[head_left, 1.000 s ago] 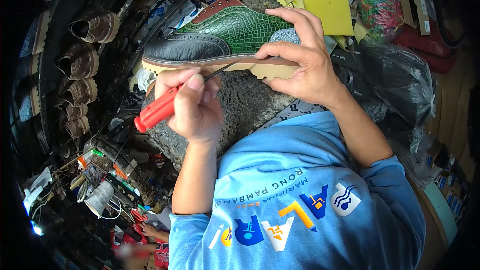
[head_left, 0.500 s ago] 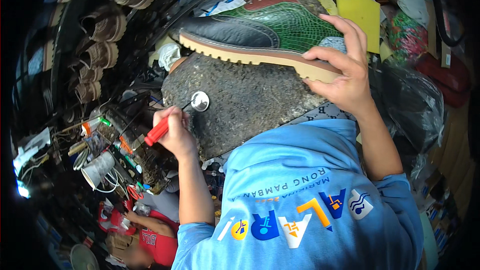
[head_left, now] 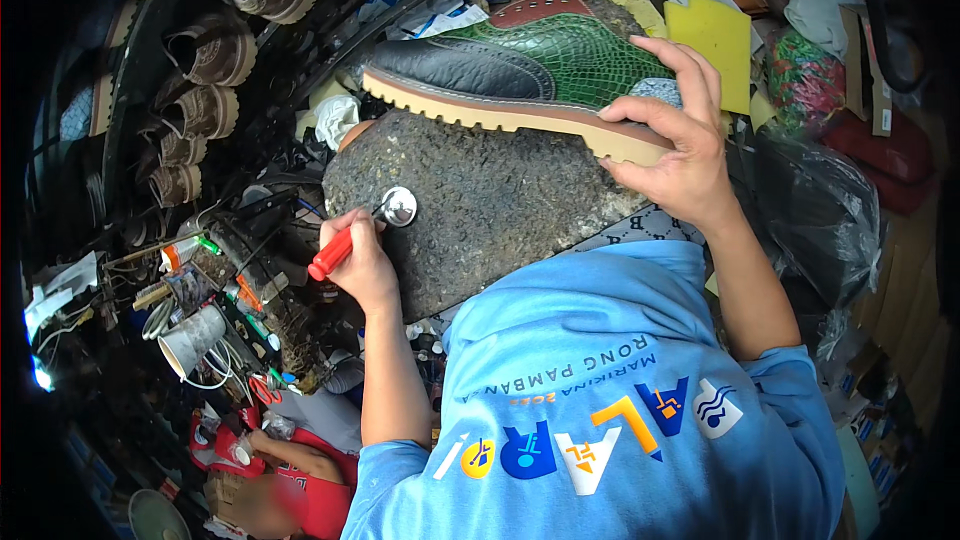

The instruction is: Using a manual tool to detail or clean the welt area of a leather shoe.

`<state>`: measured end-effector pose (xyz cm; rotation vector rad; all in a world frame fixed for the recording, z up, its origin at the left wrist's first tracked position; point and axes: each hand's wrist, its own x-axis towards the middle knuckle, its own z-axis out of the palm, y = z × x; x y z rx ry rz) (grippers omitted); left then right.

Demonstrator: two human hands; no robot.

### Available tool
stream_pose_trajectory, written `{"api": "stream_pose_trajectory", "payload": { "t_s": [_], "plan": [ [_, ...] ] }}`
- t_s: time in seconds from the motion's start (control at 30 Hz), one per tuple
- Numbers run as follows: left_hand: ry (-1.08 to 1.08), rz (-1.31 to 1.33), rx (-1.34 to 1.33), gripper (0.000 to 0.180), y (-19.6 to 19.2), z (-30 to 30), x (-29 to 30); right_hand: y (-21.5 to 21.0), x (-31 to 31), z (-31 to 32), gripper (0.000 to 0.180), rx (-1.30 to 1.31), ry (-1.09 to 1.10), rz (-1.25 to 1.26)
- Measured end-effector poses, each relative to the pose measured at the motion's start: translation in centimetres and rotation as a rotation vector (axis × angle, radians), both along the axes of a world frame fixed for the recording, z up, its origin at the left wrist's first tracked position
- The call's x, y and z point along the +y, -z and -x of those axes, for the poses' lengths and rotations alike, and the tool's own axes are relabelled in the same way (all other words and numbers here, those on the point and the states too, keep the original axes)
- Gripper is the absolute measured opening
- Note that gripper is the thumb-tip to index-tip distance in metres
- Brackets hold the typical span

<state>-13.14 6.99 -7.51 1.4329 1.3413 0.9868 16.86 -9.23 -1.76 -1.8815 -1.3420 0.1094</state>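
Observation:
My left hand (head_left: 358,258) is closed round the red handle of a thin-shafted tool (head_left: 331,254) that looks like a screwdriver. Its dark shaft reaches a small round shiny dish (head_left: 399,206) with something white in it, lying on a rough dark stone-like block (head_left: 480,190). My right hand (head_left: 685,135) grips the heel end of a shoe (head_left: 500,75), fingers over the upper and thumb under the sole. The shoe has a black toe, green scale-textured sides, a reddish-brown eyelet panel and a cream lugged sole. It lies over the block's far edge, toe to the left.
Brown shoes (head_left: 210,45) line a rack at the left. Below them are a white cup (head_left: 193,340), cables and assorted tools. Another person in red (head_left: 300,480) sits at lower left. Yellow sheets (head_left: 708,52) and a dark plastic bag (head_left: 815,210) lie at the right.
My left hand has shifted slightly right and down, and the tool's handle is tilted differently. The shoe stays in my right hand with little movement. The other person's arm has moved slightly.

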Motion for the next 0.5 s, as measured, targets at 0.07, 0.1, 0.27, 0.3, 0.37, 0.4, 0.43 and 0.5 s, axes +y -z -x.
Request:
{"api": "stream_pose_trajectory", "payload": {
  "t_s": [0.07,0.1,0.27,0.3,0.37,0.4,0.43,0.5],
  "plan": [
    [-0.097,0.037,-0.1,0.005,-1.1,-1.5,-0.6,0.2,0.0,-0.1,0.033,-0.011,0.002,-0.003],
    [-0.044,0.006,-0.141,0.005,-1.6,-1.6,-0.7,0.3,0.1,-0.2,0.033,-0.015,-0.005,-0.013],
    [0.256,-0.114,-0.536,0.008,-5.9,-7.4,-2.5,0.7,0.0,-0.1,0.033,-0.02,0.003,-0.04],
    [0.362,-0.139,-0.571,0.01,-6.3,-8.8,-2.9,0.7,0.0,-0.1,0.033,-0.023,0.009,-0.036],
    [0.495,-0.256,-0.514,0.013,-6.6,-11.7,-3.5,0.8,-0.1,-0.2,0.033,-0.02,0.004,-0.034],
    [0.567,-0.269,-0.473,0.013,-6.2,-12.5,-3.4,0.8,-0.1,-0.2,0.033,-0.02,0.012,-0.032],
    [0.639,-0.283,-0.429,0.013,-5.9,-13.1,-3.4,0.7,-0.2,-0.2,0.034,-0.012,0.012,-0.031],
    [0.661,-0.274,-0.382,0.009,-5.7,-14.2,-3.5,0.7,-0.1,-0.1,0.035,0.001,0.021,-0.03]
  ]
}}
